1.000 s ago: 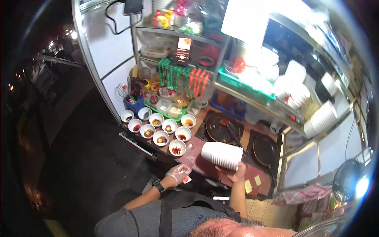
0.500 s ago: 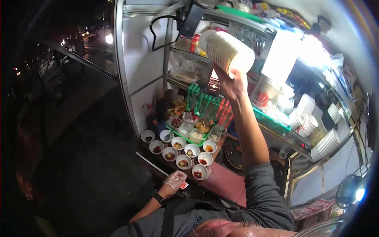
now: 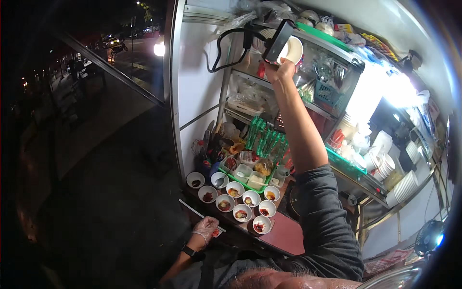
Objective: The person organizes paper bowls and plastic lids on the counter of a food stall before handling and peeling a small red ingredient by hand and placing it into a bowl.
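Raised to the upper shelf, my right hand (image 3: 284, 71) is closed at the rim of a stack of white paper cups (image 3: 295, 50). A black box-shaped device (image 3: 279, 41) with a cable hides part of that stack. Low at the counter's front edge, my left hand (image 3: 206, 225), in a clear plastic glove, has its fingers closed on a small red and white packet (image 3: 216, 233). Several white bowls with dark, red and yellow sauces stand in rows beyond it, among them the nearest bowl (image 3: 262, 225) and one with a spoon (image 3: 220, 180).
A green tray (image 3: 262, 190) with containers of ingredients stands behind the bowls. To the right are a pan (image 3: 294, 200), a green basket (image 3: 346, 162) with cups, and another cup stack (image 3: 403, 188). A small fan (image 3: 428, 238) stands at far right; a metal post (image 3: 172, 96) is at left.
My right hand has carried the cup stack up and back toward the top shelf, behind the black device. My left hand stays low with the packet. The view has shifted left.
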{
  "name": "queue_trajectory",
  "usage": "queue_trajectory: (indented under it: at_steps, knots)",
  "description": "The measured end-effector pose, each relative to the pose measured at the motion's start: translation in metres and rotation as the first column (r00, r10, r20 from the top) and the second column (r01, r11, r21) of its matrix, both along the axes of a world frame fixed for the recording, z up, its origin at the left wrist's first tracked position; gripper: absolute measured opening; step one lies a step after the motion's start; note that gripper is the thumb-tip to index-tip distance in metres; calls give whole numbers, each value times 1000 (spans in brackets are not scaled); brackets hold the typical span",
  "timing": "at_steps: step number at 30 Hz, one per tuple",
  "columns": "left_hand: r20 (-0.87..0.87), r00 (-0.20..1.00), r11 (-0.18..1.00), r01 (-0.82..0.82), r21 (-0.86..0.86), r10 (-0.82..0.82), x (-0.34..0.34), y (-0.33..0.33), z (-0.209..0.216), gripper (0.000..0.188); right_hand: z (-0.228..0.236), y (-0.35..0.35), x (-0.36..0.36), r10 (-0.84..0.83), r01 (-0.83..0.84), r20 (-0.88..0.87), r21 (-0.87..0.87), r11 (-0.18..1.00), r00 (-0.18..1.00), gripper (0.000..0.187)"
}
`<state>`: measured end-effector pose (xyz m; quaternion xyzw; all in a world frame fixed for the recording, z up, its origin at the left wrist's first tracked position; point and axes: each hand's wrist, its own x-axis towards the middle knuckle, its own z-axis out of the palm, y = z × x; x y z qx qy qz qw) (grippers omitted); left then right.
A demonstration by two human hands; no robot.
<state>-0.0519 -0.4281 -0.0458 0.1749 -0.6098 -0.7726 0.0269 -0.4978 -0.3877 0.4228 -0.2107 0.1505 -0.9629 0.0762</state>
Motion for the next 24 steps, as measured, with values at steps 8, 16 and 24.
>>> queue_trajectory:
  at_steps: [8, 16, 24]
  knots:
    - [128, 992, 997, -9, -77, 19, 3, -9, 11, 21, 17, -4, -36, -42, 29, 32, 318, 948, 999, 28]
    - [100, 993, 991, 78, -112, -67, -4, 4, 16, 23, 30, 18, -85, -150, 169, -101, 806, 567, 984, 18]
    - [76, 997, 991, 36, -125, -27, 9, 2, 5, 22, 41, 3, -101, -107, 62, -23, 926, 372, 994, 15]
